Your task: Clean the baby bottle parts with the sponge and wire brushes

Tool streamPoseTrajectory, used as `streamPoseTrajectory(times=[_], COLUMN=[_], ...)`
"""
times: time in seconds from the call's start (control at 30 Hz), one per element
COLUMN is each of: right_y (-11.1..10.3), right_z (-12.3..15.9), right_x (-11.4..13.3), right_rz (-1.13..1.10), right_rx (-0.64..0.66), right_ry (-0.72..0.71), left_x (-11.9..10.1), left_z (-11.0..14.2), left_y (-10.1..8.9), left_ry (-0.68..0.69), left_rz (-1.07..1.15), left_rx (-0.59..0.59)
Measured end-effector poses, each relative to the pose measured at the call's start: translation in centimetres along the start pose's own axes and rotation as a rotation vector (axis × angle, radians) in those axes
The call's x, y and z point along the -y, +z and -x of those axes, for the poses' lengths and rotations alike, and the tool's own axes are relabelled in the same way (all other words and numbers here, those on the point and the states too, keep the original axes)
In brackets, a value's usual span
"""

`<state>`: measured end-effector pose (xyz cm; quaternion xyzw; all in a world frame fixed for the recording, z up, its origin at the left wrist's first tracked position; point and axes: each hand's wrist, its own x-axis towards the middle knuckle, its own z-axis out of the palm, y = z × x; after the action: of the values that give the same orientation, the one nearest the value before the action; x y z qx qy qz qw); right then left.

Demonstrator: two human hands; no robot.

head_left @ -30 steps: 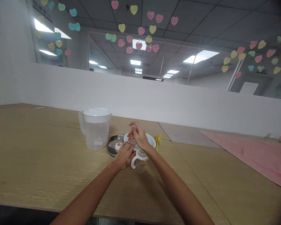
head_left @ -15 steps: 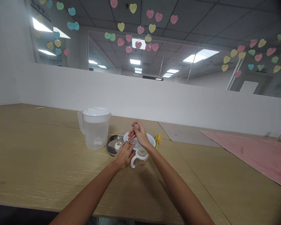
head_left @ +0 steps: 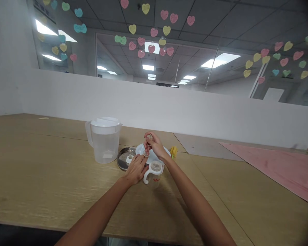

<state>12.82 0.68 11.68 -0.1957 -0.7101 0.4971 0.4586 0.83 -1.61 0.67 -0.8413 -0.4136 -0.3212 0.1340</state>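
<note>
My left hand (head_left: 136, 168) reaches forward with its fingers extended, the fingertips at a small clear round piece (head_left: 146, 154) by the plate's near edge. Over that piece my right hand (head_left: 154, 147) is bent at the wrist, its fingers curled together and pointing down; what they pinch is too small to make out. Below the hands stands a clear baby bottle (head_left: 156, 177) with white handles, a threaded open top and red print. To the left, a round metal tray (head_left: 121, 164) carries a clear dome cap (head_left: 131, 152) over a white ring. The white plate (head_left: 166, 158) is partly hidden by my right hand.
A lidded clear plastic pitcher (head_left: 106, 143) stands left of the tray. A yellow sponge brush (head_left: 174, 151) lies right of the plate. A pink sheet (head_left: 277, 167) covers the table's right side, and a white wall (head_left: 154, 106) rises behind the table (head_left: 53, 171).
My right hand's fingers have curled inward and down onto the small round piece; before, they were more stretched out to the left. My left hand and the bottle have hardly moved.
</note>
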Motion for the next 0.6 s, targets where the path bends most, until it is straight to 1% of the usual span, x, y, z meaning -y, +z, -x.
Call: streamPoseTrajectory(times=[0.2,0.43,0.6], right_y=[0.1,0.4,0.7], right_z=[0.5,0.7,0.8], right_x=[1.9,3.4,3.5], right_rz=[0.085,0.096,0.016], right_rx=[0.046,0.017,-0.029], right_ry=[0.051,0.049,0.086], left_x=[-0.1,-0.1,0.1], left_z=[-0.1,0.1,0.1], left_y=[-0.2,-0.3,0.1], left_ry=[-0.001,0.006,0.012], left_rz=[0.016,0.006,0.006], left_rx=[-0.022,-0.012,-0.019])
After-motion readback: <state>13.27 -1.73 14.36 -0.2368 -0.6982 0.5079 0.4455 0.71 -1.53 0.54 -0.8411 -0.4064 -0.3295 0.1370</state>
